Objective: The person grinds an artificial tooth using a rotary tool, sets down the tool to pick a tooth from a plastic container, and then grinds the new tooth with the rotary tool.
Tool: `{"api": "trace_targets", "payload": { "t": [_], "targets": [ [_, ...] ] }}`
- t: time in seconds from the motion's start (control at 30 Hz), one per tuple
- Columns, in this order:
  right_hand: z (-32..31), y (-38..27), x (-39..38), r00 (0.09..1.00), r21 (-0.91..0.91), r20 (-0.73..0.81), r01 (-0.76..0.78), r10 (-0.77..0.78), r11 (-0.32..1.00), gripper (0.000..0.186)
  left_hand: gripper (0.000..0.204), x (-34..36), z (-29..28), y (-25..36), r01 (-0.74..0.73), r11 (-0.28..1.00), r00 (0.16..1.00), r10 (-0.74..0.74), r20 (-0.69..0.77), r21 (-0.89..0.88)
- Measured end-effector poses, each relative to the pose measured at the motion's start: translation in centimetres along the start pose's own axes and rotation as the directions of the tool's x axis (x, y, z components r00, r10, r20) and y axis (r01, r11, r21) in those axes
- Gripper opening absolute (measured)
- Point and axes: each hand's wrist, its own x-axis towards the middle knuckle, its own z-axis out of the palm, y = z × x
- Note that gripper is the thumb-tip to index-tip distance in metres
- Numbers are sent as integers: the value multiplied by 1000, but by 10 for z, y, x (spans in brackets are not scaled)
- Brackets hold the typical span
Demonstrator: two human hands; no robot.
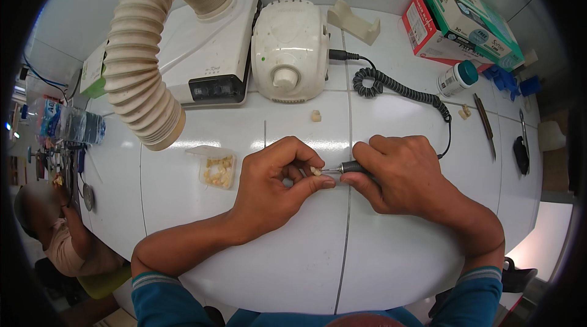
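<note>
My left hand (266, 189) has a small piece (316, 171) pinched between thumb and fingertips, the gap closed down to the piece's own width, and my right hand (400, 174) is wrapped round the handpiece (354, 168), fingers shut over its dark barrel. Both hands are over the middle of the bench (293, 260), between its near edge and the control unit (288, 52) toward the far edge. I pinch the piece at its sides, I'd judge, to leave the face toward the thin metal bit (331, 170) bare; whether bit and piece touch I can't tell. Gripping the handpiece near its front probably gives me finer aim, and the coiled cord (397, 85) lies off toward the bench's right edge, likely so it doesn't drag across my work. The open box (199, 151) of similar pieces sits just beside my left hand, on the bench's left-edge side, presumably for easy reach; the hose (137, 64) arches from the far left corner, its mouth near that box. The piece itself is tiny, cream-coloured and tooth-like, with an uneven, rounded outline; my fingers hide part of it, and finer surface detail is too small to make out.
</note>
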Motion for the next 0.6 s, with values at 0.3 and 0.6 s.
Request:
{"api": "trace_targets", "payload": {
  "t": [0.3, 0.6],
  "targets": [
    [1, 0, 0, 1000, -2, -6, -2, 2, 1000, 44, 28, 0, 0, -1, -4, 998, 1000, 4, 2, -68],
    [1, -1, 0, 1000, 0, -24, 9, -9, 1000, 44, 32, 0, 0, -1, -3, 996, 1000, 3, -1, -89]
  ]
}}
